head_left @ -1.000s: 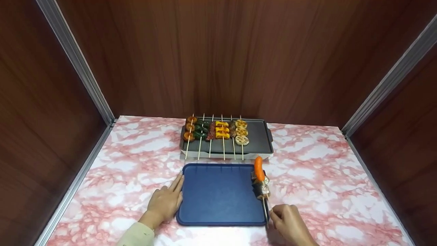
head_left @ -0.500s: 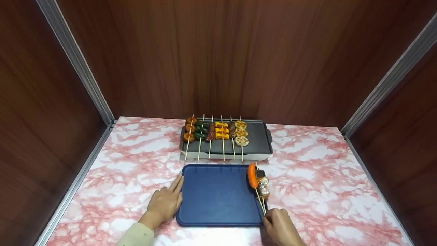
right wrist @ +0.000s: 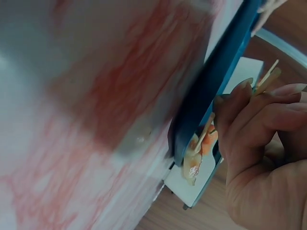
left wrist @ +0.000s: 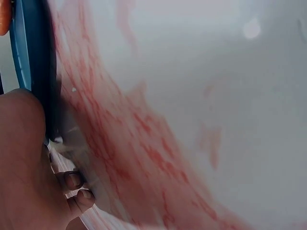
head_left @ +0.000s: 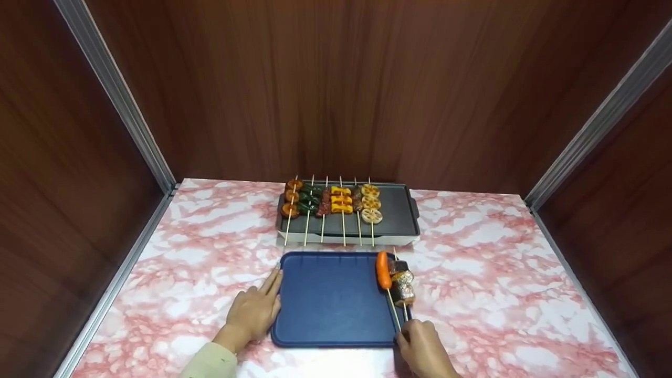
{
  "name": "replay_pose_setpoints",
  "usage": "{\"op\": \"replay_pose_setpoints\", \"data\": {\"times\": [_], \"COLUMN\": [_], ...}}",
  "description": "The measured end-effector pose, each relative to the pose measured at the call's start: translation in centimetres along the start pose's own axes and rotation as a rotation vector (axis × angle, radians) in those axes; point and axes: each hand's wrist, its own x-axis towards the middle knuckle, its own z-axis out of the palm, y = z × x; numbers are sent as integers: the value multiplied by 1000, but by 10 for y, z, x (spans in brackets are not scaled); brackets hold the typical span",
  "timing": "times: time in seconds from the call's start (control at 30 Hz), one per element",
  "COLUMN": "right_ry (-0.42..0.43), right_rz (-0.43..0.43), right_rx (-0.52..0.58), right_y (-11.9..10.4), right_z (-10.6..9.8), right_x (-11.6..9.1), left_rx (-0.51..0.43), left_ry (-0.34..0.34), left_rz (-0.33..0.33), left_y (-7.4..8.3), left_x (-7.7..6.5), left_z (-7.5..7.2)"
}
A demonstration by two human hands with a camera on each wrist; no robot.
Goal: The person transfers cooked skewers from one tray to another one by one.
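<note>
A blue tray [head_left: 331,302] lies on the marbled table. My left hand [head_left: 254,313] rests at its left edge, fingers extended along the rim. On the other side my right hand [head_left: 424,346] pinches the wooden stick of an orange sausage skewer [head_left: 384,270] by its lower end. The sausage is over the tray's right part. Just right of it, a skewer of dark-skinned fish-like chunks [head_left: 403,287] lies along the tray's right rim, its stick partly hidden by the right hand. In the right wrist view, a stick end [right wrist: 266,82] pokes out between thumb and fingers.
Behind the tray stands a grill plate [head_left: 399,210] on a pale base. Several skewers lie side by side on it, including lotus-root slices [head_left: 371,203], yellow pieces [head_left: 342,200] and green pieces [head_left: 310,199]. Brown wooden panels [head_left: 336,94] enclose the table.
My right hand has moved left with the sausage skewer, bringing the sausage from above the chunk skewer to the left of it, over the tray. My left hand stays put.
</note>
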Motion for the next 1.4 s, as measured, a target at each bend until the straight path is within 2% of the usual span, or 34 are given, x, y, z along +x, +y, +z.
{"op": "replay_pose_setpoints", "data": {"times": [0.27,0.47,0.67,0.83,1.1,1.3,1.4], "right_ry": [-46,-55,-90,-64,-66,-31,-42], "right_rz": [75,98,94,56,67,44,34], "right_rx": [73,77,69,44,60,55,68], "right_y": [-4,-3,-4,-5,-6,-3,-1], "right_z": [4,7,7,4,-2,-1,0], "right_x": [0,-2,-1,-1,3,4,4], "left_rx": [-4,-7,-14,-21,-14,3,4], "left_ry": [1,-6,5,-3,23,11,5], "left_rz": [1,4,-4,-21,-10,-7,-9], "left_y": [0,-1,-4,-1,0,0,0], "left_x": [0,0,0,-1,-1,-1,-1], "left_z": [-1,-1,4,2,0,-1,-1]}}
